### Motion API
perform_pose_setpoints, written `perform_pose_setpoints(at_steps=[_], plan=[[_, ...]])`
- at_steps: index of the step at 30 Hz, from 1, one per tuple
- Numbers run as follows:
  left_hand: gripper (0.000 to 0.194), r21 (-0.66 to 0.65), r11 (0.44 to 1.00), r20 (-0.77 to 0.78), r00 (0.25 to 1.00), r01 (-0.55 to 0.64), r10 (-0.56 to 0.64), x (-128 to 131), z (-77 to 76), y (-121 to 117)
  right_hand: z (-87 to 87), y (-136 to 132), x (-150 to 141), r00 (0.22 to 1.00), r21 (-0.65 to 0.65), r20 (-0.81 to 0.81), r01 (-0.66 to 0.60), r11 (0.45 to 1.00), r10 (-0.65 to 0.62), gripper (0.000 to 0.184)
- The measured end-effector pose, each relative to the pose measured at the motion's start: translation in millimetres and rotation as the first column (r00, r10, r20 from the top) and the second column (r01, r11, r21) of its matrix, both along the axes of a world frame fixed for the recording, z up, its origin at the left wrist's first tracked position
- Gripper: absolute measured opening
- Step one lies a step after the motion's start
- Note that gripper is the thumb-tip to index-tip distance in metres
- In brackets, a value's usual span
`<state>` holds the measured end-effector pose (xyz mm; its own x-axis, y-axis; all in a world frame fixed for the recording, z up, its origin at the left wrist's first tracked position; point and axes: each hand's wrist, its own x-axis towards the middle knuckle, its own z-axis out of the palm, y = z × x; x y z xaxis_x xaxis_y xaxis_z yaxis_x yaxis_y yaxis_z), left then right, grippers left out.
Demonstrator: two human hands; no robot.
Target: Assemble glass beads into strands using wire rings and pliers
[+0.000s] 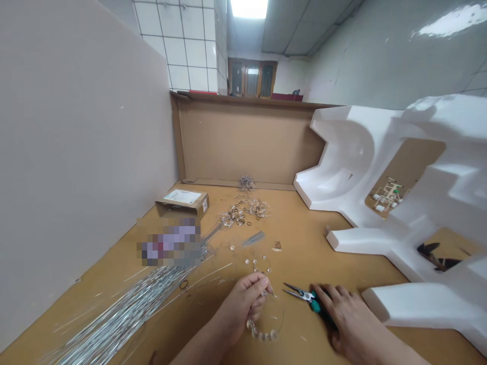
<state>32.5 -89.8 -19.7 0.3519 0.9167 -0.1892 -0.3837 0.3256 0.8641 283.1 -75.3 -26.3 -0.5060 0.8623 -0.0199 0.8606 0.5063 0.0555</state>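
Observation:
Near the bottom middle, my left hand [249, 299] is closed in a pinch on a wire strung with clear beads [262, 335]. The beaded part hangs in a curve below the fingers, and a thin wire end sticks out past the fingertips. To its right, my right hand [344, 312] lies closed over the green handles of needle-nose pliers [303, 294]. Their slim jaws are parted and point left, with nothing between them. Part of the handles is hidden under the hand. Just beyond my left hand lie a few loose clear beads [254, 261] and thin wire.
A long bundle of silvery wires [129, 304] covers the left side. Behind it stands a small cardboard box [186, 203]. Small rings and clear pieces [247, 210] lie mid-table. White foam packaging [353, 243] borders the right, and a cardboard wall [251, 142] closes the back.

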Motion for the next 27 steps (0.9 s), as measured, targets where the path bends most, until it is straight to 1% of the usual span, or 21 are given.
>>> perform_pose_setpoints(at_steps=[3,5,6,8,9,10,12,13,15,19,21,22,23,24,25,26,27], plan=[[0.026,0.005,1.0,-0.038,0.999,-0.004,0.004,-0.6,-0.3,0.0,-0.9,4.3,0.4,0.999,0.014,-0.034,0.015,1.0,-0.015,0.058],[0.026,0.013,1.0,-0.07,0.997,-0.016,0.016,-0.9,0.4,-0.5,1.9,6.2,4.3,0.993,-0.015,-0.101,0.053,0.998,-0.054,0.049],[0.026,0.018,1.0,-0.08,0.997,-0.019,0.021,-1.0,1.1,-0.7,5.9,6.4,6.4,0.987,-0.051,-0.137,0.075,0.996,-0.081,0.047],[0.026,0.026,0.999,-0.096,0.995,-0.022,0.024,-1.0,2.7,-1.0,19.8,5.0,9.3,0.97,-0.169,-0.208,0.091,0.981,-0.126,0.045],[0.026,0.029,0.999,-0.107,0.994,-0.022,0.025,-1.0,3.5,-1.1,29.2,3.3,9.7,0.961,-0.256,-0.241,0.07,0.964,-0.133,0.044],[0.026,0.033,0.999,-0.123,0.992,-0.024,0.027,-0.8,4.1,-1.1,39.4,1.2,9.3,0.953,-0.315,-0.277,0.034,0.949,-0.126,0.043],[0.027,0.043,0.999,-0.162,0.986,-0.025,0.031,-0.2,5.1,-1.2,59.3,-3.4,6.2,0.949,-0.392,-0.29,-0.002,0.92,-0.121,0.041],[0.027,0.052,0.998,-0.182,0.983,-0.023,0.032,0.2,5.4,-1.4,67.6,-5.5,3.9,0.952,-0.41,-0.283,-0.012,0.912,-0.114,0.04],[0.028,0.071,0.997,-0.213,0.977,-0.014,0.028,1.0,6.1,-2.3,79.4,-8.3,-1.2,0.959,-0.43,-0.27,-0.041,0.902,-0.085,0.038],[0.031,0.086,0.996,-0.225,0.974,0.002,0.018,1.3,7.9,-3.8,87.1,-8.7,-9.2,0.967,-0.436,-0.249,-0.067,0.897,-0.048,0.03],[0.032,0.076,0.997,-0.229,0.973,0.007,0.01,0.9,8.3,-3.6,88.2,-7.9,-10.6,0.965,-0.455,-0.255,-0.057,0.889,-0.069,0.028],[0.032,0.071,0.997,-0.233,0.972,0.008,0.009,0.6,8.2,-3.2,88.7,-7.6,-10.4,0.959,-0.485,-0.27,-0.056,0.873,-0.088,0.026],[0.032,0.067,0.998,-0.235,0.972,0.008,0.008,0.4,7.9,-2.7,88.8,-7.2,-9.7,0.948,-0.535,-0.297,-0.065,0.842,-0.115,0.026],[0.032,0.064,0.998,-0.235,0.972,0.005,0.01,0.4,7.6,-2.2,88.6,-6.8,-8.4,0.929,-0.608,-0.337,-0.091,0.789,-0.153,0.026],[0.032,0.06,0.998,-0.236,0.972,-0.002,0.016,0.4,7.3,-1.8,87.9,-6.3,-6.6,0.902,-0.695,-0.382,-0.136,0.706,-0.202,0.027],[0.033,0.055,0.998,-0.235,0.972,-0.012,0.024,0.5,7.1,-1.5,86.5,-5.6,-4.5,0.868,-0.776,-0.422,-0.196,0.6,-0.262,0.029],[0.033,0.044,0.999,-0.233,0.972,-0.022,0.031,0.7,7.1,-1.3,84.7,-4.8,-2.2,0.832,-0.827,-0.451,-0.253,0.501,-0.324,0.031]])
